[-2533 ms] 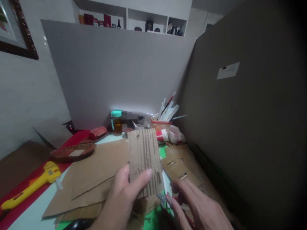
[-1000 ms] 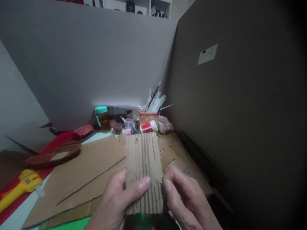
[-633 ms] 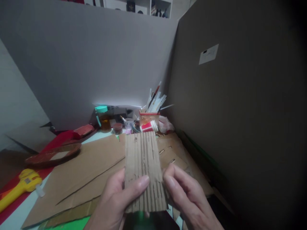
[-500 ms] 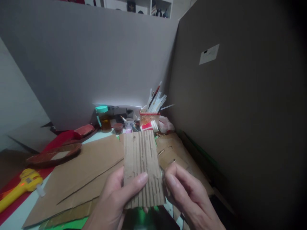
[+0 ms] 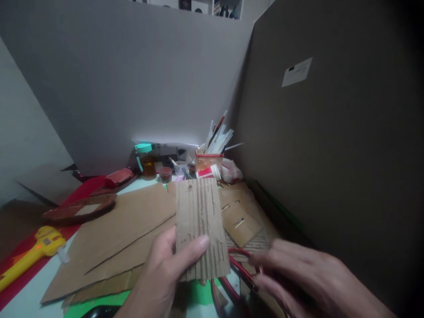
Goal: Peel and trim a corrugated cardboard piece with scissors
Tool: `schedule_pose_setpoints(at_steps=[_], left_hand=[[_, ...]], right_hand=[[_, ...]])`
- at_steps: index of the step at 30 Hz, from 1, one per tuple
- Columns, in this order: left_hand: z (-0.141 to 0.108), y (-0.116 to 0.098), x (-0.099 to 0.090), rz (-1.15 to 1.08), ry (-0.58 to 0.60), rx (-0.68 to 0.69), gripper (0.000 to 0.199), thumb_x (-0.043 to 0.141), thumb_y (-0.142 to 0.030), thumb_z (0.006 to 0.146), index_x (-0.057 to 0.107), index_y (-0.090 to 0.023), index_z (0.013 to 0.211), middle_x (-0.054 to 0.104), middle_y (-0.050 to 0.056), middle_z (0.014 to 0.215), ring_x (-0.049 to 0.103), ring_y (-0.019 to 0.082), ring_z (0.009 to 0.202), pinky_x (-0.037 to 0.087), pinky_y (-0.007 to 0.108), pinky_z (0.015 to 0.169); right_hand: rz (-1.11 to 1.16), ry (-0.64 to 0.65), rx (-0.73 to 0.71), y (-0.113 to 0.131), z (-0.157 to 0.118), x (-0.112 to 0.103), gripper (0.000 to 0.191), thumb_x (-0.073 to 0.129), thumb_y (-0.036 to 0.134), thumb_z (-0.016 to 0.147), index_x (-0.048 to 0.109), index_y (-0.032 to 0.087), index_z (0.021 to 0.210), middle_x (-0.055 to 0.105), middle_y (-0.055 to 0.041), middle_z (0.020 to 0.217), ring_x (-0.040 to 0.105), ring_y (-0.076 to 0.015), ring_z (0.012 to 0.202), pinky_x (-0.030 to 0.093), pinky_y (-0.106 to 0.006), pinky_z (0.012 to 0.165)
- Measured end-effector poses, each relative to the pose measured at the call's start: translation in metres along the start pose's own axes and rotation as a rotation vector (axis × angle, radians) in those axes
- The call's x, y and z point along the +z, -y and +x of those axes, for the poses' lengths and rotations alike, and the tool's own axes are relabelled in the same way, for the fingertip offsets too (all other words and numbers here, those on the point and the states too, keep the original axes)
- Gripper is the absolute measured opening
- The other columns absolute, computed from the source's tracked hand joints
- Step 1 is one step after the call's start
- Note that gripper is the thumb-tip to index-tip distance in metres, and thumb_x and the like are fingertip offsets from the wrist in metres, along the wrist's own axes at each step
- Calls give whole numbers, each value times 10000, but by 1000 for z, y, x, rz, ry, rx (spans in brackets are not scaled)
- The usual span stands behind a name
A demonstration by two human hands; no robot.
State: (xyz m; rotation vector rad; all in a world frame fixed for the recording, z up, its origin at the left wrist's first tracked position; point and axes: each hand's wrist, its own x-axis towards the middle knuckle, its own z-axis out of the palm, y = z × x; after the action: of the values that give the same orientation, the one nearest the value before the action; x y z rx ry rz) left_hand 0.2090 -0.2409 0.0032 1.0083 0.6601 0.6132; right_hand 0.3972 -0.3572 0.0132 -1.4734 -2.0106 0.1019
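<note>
My left hand point(image 5: 165, 267) grips a small rectangular piece of corrugated cardboard point(image 5: 200, 221), thumb across its front and fingers behind. Its ridged, torn face is turned towards me, held upright above the table. To the lower right, my right hand point(image 5: 298, 271) is blurred, with thumb and fingers around part of a red-handled pair of scissors point(image 5: 243, 271). The red loops reach left under the cardboard piece's lower corner; the blades are not clearly visible. Small cut cardboard pieces point(image 5: 243, 225) with slots lie just beyond my right hand.
Large cardboard sheets point(image 5: 132, 212) cover the left of the table. A yellow glue gun point(image 5: 36, 256) lies at far left, near a brown oval tray point(image 5: 56, 216). At the back stand a teal-lidded jar point(image 5: 145, 165) and a box of white sticks point(image 5: 209, 162). Grey panels enclose the back and right point(image 5: 318, 154).
My right hand has left the cardboard piece's right edge and moved right and down. Red scissor handles now show there. My left hand keeps its hold; the view has shifted slightly.
</note>
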Motion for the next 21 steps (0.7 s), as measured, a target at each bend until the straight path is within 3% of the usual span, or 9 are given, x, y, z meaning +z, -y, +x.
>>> schedule_pose_setpoints(at_steps=[3, 10, 15, 21], left_hand=[[-2, 0, -1, 84, -13, -13, 400, 679, -373, 844, 655, -182, 1194, 750, 68, 953, 660, 241, 890, 515, 378, 840], [-1, 3, -2, 246, -48, 84, 291, 688, -412, 826, 733, -191, 1011, 716, 38, 800, 624, 223, 810, 492, 313, 700], [-1, 5, -1, 272, -72, 122, 281, 718, -416, 794, 754, -195, 963, 734, 36, 864, 642, 220, 830, 515, 300, 740], [-2, 11, 0, 286, -79, 120, 295, 751, -421, 758, 759, -191, 942, 759, 45, 830, 665, 238, 795, 534, 308, 710]], right_hand=[[-174, -260, -33, 10, 15, 21, 166, 582, 140, 918, 597, 184, 1077, 636, -46, 840, 614, -151, 705, 516, -247, 610], [-236, -538, -80, 12, 18, 65, 288, 589, 68, 892, 571, 127, 1173, 675, -98, 952, 646, -213, 860, 561, -328, 747], [-178, -582, -61, 9, 16, 73, 300, 565, 13, 860, 606, 146, 1125, 687, -98, 990, 673, -206, 952, 570, -300, 798], [-300, -582, -81, 7, 21, 72, 205, 584, 28, 800, 559, 176, 941, 635, -61, 777, 579, -175, 683, 484, -324, 622]])
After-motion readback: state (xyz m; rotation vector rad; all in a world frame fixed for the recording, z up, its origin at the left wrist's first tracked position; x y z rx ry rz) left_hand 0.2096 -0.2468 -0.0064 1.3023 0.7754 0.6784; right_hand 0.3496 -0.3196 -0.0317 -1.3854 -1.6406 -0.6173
